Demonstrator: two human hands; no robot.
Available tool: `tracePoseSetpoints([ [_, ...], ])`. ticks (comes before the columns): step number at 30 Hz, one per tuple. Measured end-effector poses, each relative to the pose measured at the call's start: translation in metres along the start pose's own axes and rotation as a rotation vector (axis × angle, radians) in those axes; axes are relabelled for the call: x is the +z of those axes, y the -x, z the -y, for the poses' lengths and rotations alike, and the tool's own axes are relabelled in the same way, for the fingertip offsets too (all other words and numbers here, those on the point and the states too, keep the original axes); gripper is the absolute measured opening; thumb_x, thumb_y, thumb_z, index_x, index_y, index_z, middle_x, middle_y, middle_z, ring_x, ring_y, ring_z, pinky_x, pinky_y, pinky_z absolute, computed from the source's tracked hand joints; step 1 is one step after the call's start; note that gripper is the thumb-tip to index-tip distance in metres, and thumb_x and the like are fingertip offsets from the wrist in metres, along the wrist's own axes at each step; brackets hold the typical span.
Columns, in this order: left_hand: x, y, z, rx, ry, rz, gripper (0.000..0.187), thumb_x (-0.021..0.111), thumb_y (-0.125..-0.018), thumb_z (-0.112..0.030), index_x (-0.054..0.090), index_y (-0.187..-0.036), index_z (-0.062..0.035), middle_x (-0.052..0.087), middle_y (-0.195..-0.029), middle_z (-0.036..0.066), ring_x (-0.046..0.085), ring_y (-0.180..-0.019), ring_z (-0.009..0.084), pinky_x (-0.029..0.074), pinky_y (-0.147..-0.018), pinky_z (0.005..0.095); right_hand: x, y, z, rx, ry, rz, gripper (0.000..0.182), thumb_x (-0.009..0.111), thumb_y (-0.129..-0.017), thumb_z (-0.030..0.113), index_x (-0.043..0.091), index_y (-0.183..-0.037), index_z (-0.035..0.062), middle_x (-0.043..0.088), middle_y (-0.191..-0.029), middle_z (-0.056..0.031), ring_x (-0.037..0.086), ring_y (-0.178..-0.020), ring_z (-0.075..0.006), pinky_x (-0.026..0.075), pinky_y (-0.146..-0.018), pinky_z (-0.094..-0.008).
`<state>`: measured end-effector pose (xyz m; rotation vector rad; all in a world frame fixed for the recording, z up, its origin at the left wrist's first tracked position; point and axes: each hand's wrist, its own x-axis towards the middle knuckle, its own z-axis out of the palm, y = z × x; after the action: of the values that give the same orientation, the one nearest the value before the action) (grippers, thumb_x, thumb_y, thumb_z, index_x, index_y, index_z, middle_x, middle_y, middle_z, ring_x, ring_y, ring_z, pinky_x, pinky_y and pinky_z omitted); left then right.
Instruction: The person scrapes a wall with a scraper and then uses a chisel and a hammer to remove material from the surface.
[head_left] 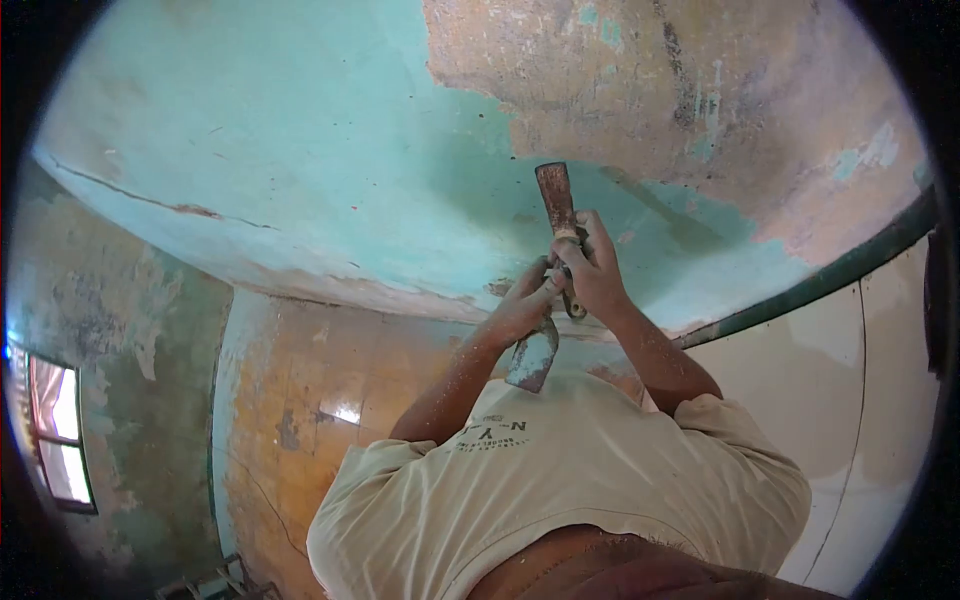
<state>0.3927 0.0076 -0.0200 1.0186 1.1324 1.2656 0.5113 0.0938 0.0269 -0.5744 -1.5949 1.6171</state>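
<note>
Nearest, the person's pale shirt (600, 470) carries a small print, most of it too fine for me to read. Just beyond the chest hangs a paint-flecked scraper (533, 360), blade towards the shirt; the left hand (527, 303) is closed around its handle, which is mostly hidden. The right hand (594, 272) grips scraper number 2, a rusty-bladed scraper (555, 195) pointing away, its holed handle end showing below the fingers. The 2 hands meet, so I can't separate every fingertip. Behind spreads the peeling turquoise wall (280, 130); whether the rusty blade touches it, I can't tell. Farther left, glare blanks a window (62, 430).
</note>
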Motion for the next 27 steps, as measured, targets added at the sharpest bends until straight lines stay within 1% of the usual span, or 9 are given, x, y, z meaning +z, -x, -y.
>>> tracePoseSetpoints([
  [2,0.006,0.004,-0.016,-0.125,0.022,0.008,0.051,0.043,-0.099,-0.041,0.042,-0.129,-0.0007,0.055,-0.107,0.005,0.053,-0.095,0.0106,0.046,-0.082,0.0289,0.007,-0.012,0.012,0.019,-0.007,0.021,0.011,0.048,-0.092,0.008,0.043,-0.100,0.0037,0.051,-0.075,-0.0034,0.051,-0.060,-0.0088,0.044,-0.052,-0.0242],
  [3,0.009,0.001,-0.016,-0.028,0.154,0.052,0.052,0.041,-0.100,-0.042,0.042,-0.130,0.0008,0.055,-0.108,0.005,0.052,-0.097,0.0120,0.045,-0.084,0.0295,0.013,-0.017,0.020,0.009,-0.035,0.031,0.010,0.048,-0.092,0.009,0.043,-0.099,0.0038,0.051,-0.073,-0.0037,0.050,-0.057,-0.0090,0.043,-0.050,-0.0244],
  [9,-0.007,-0.009,-0.040,-0.011,0.151,0.034,0.046,0.037,-0.102,-0.038,0.045,-0.126,0.0009,0.055,-0.108,0.006,0.053,-0.096,0.0127,0.045,-0.083,0.0292,0.031,-0.050,0.027,0.009,-0.012,-0.021,0.007,0.046,-0.095,0.011,0.044,-0.096,0.0050,0.051,-0.068,-0.0034,0.047,-0.051,-0.0081,0.039,-0.042,-0.0235],
  [12,-0.019,-0.019,-0.041,0.012,0.166,0.133,0.043,0.035,-0.103,-0.037,0.047,-0.119,0.0004,0.057,-0.103,0.007,0.055,-0.091,0.0136,0.046,-0.082,0.0289,0.037,-0.065,0.030,-0.011,0.049,-0.066,0.007,0.044,-0.097,0.013,0.044,-0.096,0.0057,0.050,-0.066,-0.0025,0.045,-0.048,-0.0077,0.038,-0.041,-0.0235],
  [15,-0.022,-0.028,-0.052,0.029,0.160,0.161,0.041,0.032,-0.102,-0.040,0.047,-0.111,-0.0023,0.058,-0.082,0.006,0.057,-0.073,0.0147,0.045,-0.066,0.0280,0.043,-0.071,0.037,-0.020,0.125,-0.140,0.009,0.043,-0.098,0.014,0.045,-0.096,0.0056,0.048,-0.064,-0.0014,0.042,-0.046,-0.0068,0.037,-0.040,-0.0231],
  [18,-0.022,-0.028,-0.054,0.020,0.211,0.175,0.042,0.031,-0.103,-0.040,0.048,-0.107,-0.0025,0.058,-0.084,0.006,0.056,-0.074,0.0143,0.045,-0.067,0.0276,0.047,-0.072,0.037,-0.052,0.217,-0.190,0.011,0.043,-0.099,0.015,0.045,-0.096,0.0048,0.046,-0.062,-0.0005,0.041,-0.045,-0.0059,0.035,-0.040,-0.0226],
  [21,-0.033,-0.035,-0.046,-0.006,0.216,0.277,0.041,0.028,-0.103,-0.039,0.046,-0.109,-0.0020,0.058,-0.086,0.006,0.055,-0.075,0.0138,0.045,-0.068,0.0276,0.052,-0.077,0.035,-0.093,0.312,-0.234,0.011,0.043,-0.099,0.015,0.046,-0.097,0.0044,0.045,-0.061,0.0000,0.040,-0.045,-0.0057,0.034,-0.039,-0.0228],
  [24,-0.040,-0.036,-0.065,0.054,0.172,0.192,0.040,0.027,-0.104,-0.037,0.045,-0.110,-0.0016,0.057,-0.086,0.006,0.054,-0.074,0.0137,0.045,-0.068,0.0276,0.064,-0.087,0.048,-0.136,0.357,-0.269,0.011,0.042,-0.098,0.015,0.045,-0.096,0.0049,0.044,-0.060,0.0005,0.039,-0.045,-0.0056,0.033,-0.038,-0.0230],
  [27,-0.053,-0.036,-0.067,0.157,0.115,0.411,0.040,0.027,-0.104,-0.037,0.044,-0.110,-0.0018,0.057,-0.085,0.006,0.054,-0.073,0.0136,0.045,-0.068,0.0275,0.074,-0.080,0.049,-0.080,0.332,-0.323,0.010,0.043,-0.098,0.015,0.045,-0.096,0.0054,0.044,-0.059,0.0007,0.039,-0.045,-0.0055,0.033,-0.038,-0.0229],
])
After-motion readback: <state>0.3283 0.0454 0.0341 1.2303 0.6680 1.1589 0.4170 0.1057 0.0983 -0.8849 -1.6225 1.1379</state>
